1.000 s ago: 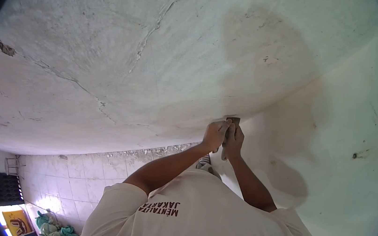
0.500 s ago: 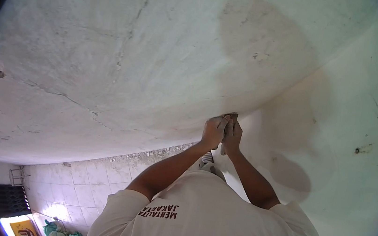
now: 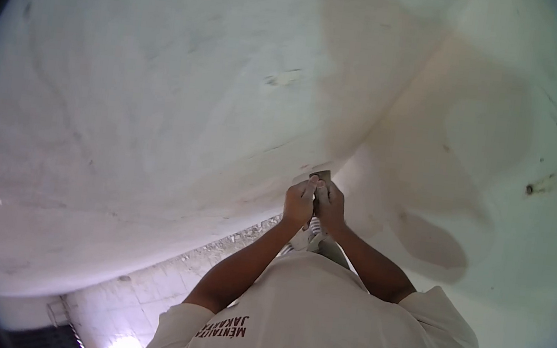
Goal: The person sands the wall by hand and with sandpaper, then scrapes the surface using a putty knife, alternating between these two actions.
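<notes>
Both hands are wrapped around a scraper (image 3: 322, 174), its dark, flat blade showing beyond my fingertips. My left hand (image 3: 299, 205) is closed on the left side of it, thumb pointing up along the tool. Pressed close beside it, my right hand (image 3: 331, 207) is closed around the handle, which is mostly hidden by the fingers. The blade's edge is right at the pale plastered wall (image 3: 181, 113), a little left of the inside corner. A small scuffed patch lies on the wall above the hands.
Another pale wall (image 3: 527, 246) meets this one at the corner on the right; it has a small dark hole (image 3: 530, 189). Below left is a tiled floor (image 3: 153, 291) with debris (image 3: 232, 239) along the wall's foot. A dark grille (image 3: 49, 341) stands at the lower left.
The view has turned, so the wall's marks sit lower at the left and the corner line looks steeper. Both hands, still on the scraper, have shifted slightly left and down in view.
</notes>
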`<action>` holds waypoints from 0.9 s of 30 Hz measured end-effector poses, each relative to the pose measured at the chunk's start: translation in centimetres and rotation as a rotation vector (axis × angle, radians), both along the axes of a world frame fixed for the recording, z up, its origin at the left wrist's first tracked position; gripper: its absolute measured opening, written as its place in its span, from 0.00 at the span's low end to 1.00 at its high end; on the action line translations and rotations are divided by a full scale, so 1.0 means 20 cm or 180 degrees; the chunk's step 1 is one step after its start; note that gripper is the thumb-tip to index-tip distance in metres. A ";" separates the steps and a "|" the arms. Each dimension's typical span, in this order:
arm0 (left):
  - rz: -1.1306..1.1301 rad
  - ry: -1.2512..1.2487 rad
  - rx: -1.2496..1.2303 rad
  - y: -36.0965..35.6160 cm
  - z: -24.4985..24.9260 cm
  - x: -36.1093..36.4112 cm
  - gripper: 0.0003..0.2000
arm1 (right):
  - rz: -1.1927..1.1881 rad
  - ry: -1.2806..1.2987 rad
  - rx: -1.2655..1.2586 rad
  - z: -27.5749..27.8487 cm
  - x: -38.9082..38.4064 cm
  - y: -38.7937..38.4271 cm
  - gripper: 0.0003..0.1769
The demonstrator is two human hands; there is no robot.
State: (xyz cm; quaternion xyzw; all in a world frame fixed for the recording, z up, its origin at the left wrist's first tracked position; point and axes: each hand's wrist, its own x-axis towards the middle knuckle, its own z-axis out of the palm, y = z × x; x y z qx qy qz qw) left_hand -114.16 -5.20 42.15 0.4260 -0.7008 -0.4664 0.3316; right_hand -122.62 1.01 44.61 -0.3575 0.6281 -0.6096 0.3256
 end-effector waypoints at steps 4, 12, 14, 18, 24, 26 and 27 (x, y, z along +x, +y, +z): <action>-0.0016 0.0710 0.0469 -0.03 0.18 0.00 0.18 | -0.0080 0.0224 -0.0304 0.00 0.00 -0.07 0.16; 0.0043 0.0238 0.0025 0.06 0.15 0.00 0.20 | -0.0144 0.0295 -0.0160 -0.13 -0.02 0.02 0.17; 0.0005 0.0214 0.0057 -0.03 0.25 -0.04 0.21 | -0.0082 0.0084 -0.0155 -0.06 -0.06 -0.08 0.16; 0.0167 0.0267 0.0933 0.06 0.15 -0.01 0.22 | -0.0174 0.0038 -0.0344 -0.05 -0.04 0.01 0.17; 0.0210 0.0438 0.0901 0.03 0.22 -0.05 0.23 | -0.0094 0.0073 -0.0159 -0.08 -0.05 -0.04 0.16; 0.0234 0.0609 0.1163 0.03 0.23 -0.05 0.23 | 0.0066 0.0127 -0.0134 -0.05 -0.08 -0.03 0.16; 0.0263 0.0440 0.0834 0.03 0.16 -0.04 0.23 | 0.0079 0.0078 -0.0201 -0.07 -0.08 -0.02 0.16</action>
